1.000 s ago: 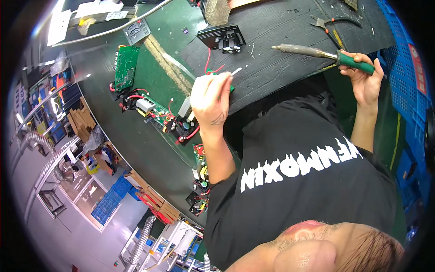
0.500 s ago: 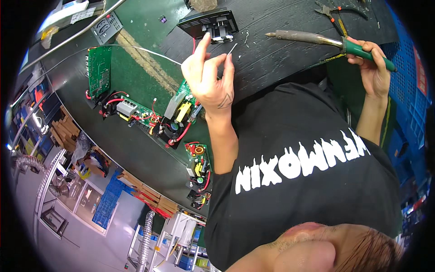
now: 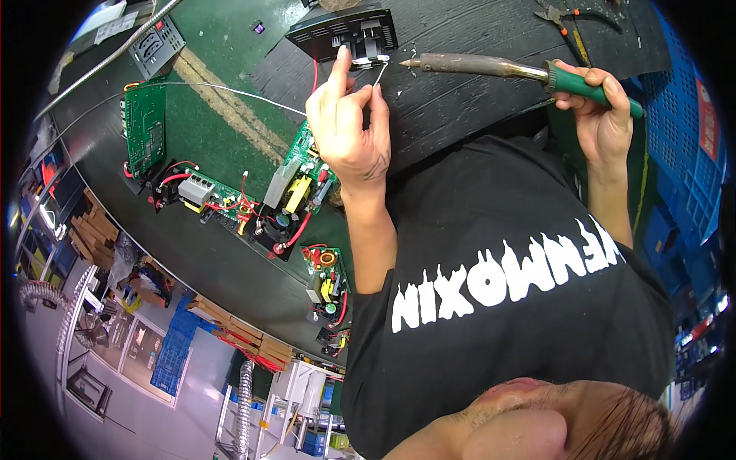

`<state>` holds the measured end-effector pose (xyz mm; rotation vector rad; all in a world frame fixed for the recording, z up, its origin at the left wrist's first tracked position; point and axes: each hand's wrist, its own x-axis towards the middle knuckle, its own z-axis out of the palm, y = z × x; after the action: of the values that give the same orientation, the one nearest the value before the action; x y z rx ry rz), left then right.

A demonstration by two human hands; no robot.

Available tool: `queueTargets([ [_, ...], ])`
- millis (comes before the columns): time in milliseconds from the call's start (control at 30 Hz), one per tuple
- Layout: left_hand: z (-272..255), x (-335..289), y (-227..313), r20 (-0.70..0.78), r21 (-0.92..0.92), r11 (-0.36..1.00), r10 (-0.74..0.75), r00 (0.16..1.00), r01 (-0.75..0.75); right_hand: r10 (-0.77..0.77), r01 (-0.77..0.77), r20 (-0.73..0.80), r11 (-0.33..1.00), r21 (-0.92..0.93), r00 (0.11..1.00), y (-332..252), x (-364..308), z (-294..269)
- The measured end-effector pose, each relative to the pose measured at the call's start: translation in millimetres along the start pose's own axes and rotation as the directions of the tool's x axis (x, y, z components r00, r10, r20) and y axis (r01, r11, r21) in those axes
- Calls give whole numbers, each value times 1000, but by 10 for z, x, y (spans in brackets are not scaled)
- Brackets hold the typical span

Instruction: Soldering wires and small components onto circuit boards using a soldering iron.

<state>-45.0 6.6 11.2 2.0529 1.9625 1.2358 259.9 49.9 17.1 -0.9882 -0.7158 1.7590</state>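
My left hand (image 3: 349, 123) pinches a thin solder wire (image 3: 381, 74) between thumb and fingers, and its raised forefinger rests against a black plastic module (image 3: 337, 31) lying on the black mat (image 3: 460, 107). My right hand (image 3: 602, 115) is closed around the green handle of a soldering iron (image 3: 491, 66). The iron lies almost level, its tip pointing left and ending just right of the wire's upper end, next to the module's white connector. A red wire runs from the module down under my left hand.
Green circuit boards (image 3: 295, 184) with red leads, a second board (image 3: 146, 126) and a small one (image 3: 326, 280) lie on the green bench. Pliers (image 3: 567, 19) rest at the top right. A blue crate (image 3: 682, 115) stands at the right. A grey box (image 3: 157, 46) sits top left.
My left hand has carried the solder wire up to the black module and set a finger on it. The iron's tip has swung in close to the wire end.
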Motion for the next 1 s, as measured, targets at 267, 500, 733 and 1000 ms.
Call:
queueTargets([
  [267, 16, -15, -1, -19, -12, 1000, 7, 1000, -7, -7, 5, -22, 999, -54, 1000, 60, 22, 105],
  [500, 10, -25, -6, -23, -3, 1000, -7, 1000, 7, -2, 1, -7, 997, -76, 1000, 76, 39, 184],
  [733, 22, -44, -14, -29, -16, 1000, -2, 1000, 2, 10, -10, -5, 998, -64, 1000, 89, 51, 153],
  [1000, 22, -31, -4, -33, -8, 1000, 9, 999, -9, 6, -6, -4, 996, -85, 1000, 79, 58, 171],
])
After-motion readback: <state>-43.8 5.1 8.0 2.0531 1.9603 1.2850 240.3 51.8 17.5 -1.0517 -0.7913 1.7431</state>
